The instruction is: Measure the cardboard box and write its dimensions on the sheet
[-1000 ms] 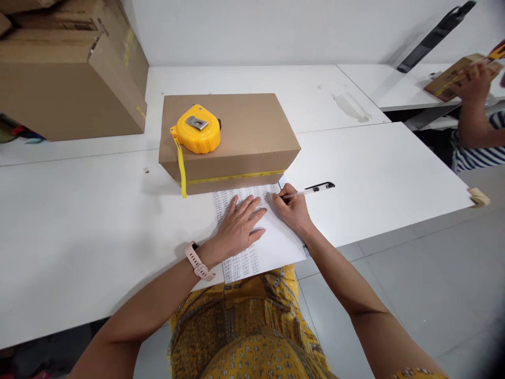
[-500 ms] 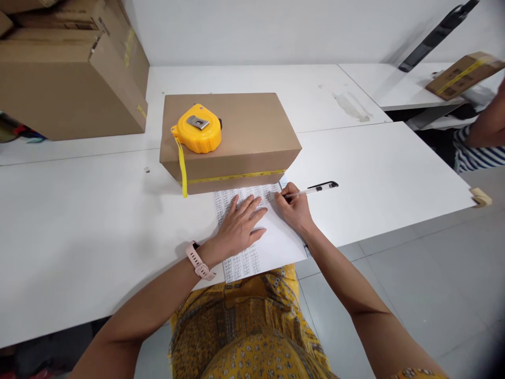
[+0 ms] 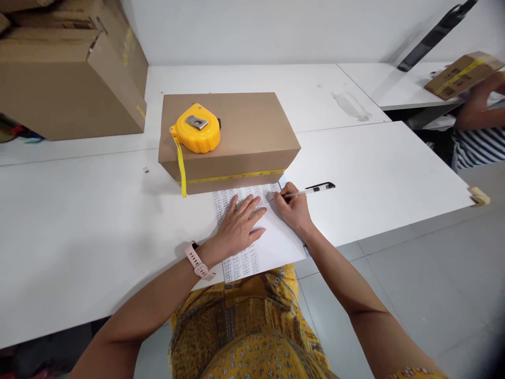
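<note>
A sheet of paper with columns of handwriting lies at the table's front edge, slightly over it. My left hand rests flat on the sheet, fingers spread, covering part of the writing. Fingers closed, my right hand grips a pen with a clear barrel and black clip; its tip is at the upper right of the sheet, by the written lines. Just beyond the paper stands a closed cardboard box with yellow tape along its near side. On its top left sits a yellow tape measure, its strap hanging down.
Large cardboard boxes are stacked at the left back. The white table ends at the right, with a tan block on its corner. Further right, another person's arm is beside a small taped box. A dark bottle stands behind.
My hands and the sheet keep nearly the same place; the pen tilts very slightly. At the far right, the other person's arm has moved up toward the small box.
</note>
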Tool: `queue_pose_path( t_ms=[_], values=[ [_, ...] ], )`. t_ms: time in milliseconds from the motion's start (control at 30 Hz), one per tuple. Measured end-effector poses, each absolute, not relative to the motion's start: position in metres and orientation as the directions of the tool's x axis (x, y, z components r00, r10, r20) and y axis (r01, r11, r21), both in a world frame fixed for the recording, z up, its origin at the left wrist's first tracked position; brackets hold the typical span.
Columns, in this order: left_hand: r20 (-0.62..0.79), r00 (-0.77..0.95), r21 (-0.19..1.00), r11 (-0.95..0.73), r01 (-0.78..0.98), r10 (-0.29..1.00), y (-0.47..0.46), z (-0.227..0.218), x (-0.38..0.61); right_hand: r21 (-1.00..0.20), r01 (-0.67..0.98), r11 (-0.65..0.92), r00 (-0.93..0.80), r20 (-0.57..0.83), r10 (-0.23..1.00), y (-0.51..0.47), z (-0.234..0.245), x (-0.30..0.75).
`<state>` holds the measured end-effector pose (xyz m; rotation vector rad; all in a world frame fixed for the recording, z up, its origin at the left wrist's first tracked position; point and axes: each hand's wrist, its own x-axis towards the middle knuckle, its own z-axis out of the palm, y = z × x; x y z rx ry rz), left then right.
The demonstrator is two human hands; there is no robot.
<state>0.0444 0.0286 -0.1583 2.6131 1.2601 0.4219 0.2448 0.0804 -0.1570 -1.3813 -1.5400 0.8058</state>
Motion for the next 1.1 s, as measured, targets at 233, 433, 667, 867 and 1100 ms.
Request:
queue_pose_path(
  t_ms=[233,433,667,867,1100],
  values=[
    [0.145,0.598,0.305,-0.61,0.731,0.788,0.03,-0.16,0.043,-0.786,0.589,0.187,0.258,0.402,0.879,0.09,-0.16,0.275],
    [0.321,0.554,0.332,-0.639,0.694,0.768,0.029,-0.159,0.045,-0.421,0.906,0.049,0.116,0.357,0.927,0.097,-0.176,0.298],
    [0.762,0.095,0.351,-0.531,0.771,0.641,0.039,-0.095,0.024,-0.41,0.91,-0.055,0.218,0.363,0.906,0.101,-0.177,0.293],
    [0.651,-0.119,0.436,-0.241,0.867,0.75,0.088,-0.026,0.002,-0.493,0.869,-0.034,0.282,0.438,0.854,0.098,-0.176,0.29],
    [0.474,-0.234,0.567,-0.091,0.818,0.849,0.108,-0.017,0.002,-0.63,0.772,0.078,0.328,0.502,0.8,0.098,-0.165,0.289]
  ],
)
